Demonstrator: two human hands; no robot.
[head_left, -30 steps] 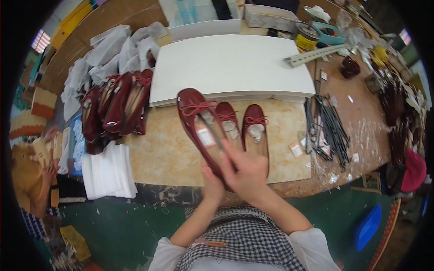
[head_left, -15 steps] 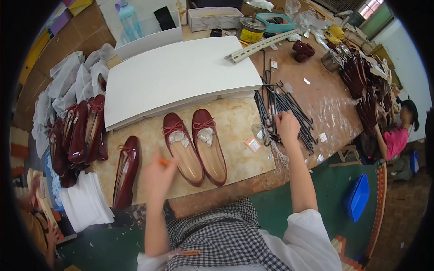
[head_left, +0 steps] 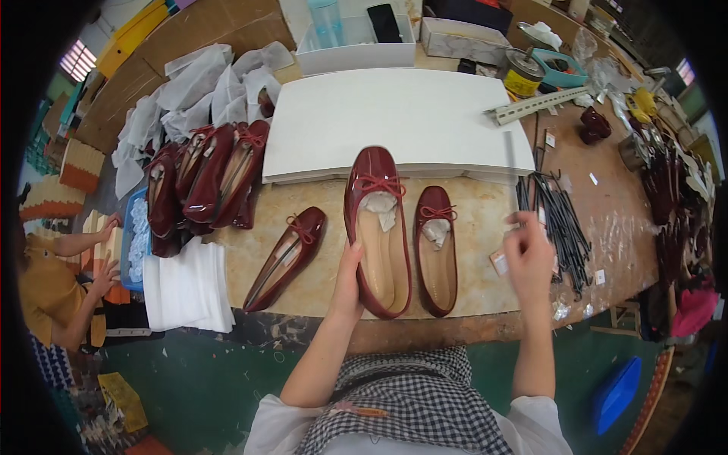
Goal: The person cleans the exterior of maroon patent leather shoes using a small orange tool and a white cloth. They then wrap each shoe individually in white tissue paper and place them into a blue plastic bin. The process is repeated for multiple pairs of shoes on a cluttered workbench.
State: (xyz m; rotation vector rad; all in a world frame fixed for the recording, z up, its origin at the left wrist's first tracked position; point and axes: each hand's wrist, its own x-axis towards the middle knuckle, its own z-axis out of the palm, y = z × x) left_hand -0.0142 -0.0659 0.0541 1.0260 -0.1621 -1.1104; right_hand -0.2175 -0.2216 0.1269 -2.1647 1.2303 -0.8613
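My left hand [head_left: 349, 284] is closed around the side of a dark red patent ballet flat [head_left: 402, 250], lifted above the table. White paper is stuffed in its toe, below a thin bow. A matching flat [head_left: 436, 262] lies just to its right, also with paper inside. My right hand [head_left: 528, 246] is closed, with a thin dark rod [head_left: 510, 155], blurred by motion, sticking up from its fingers. Beside that hand lies a heap of black hooked rods [head_left: 565, 235]. Left of the lifted shoe rests another flat [head_left: 288, 258] with a black rod along its inside.
Several more red flats [head_left: 208, 182] are piled at left, near white tissue [head_left: 186, 98] and a stack of white sheets [head_left: 186, 292]. A white board stack [head_left: 394, 114] stands behind. A metal rail [head_left: 538, 105] lies at the back right. Another person's arm [head_left: 80, 318] shows at far left.
My left hand has taken hold of the left shoe of the pair and raised it. My right hand has come away from the rod heap with a rod. The view has shifted left.
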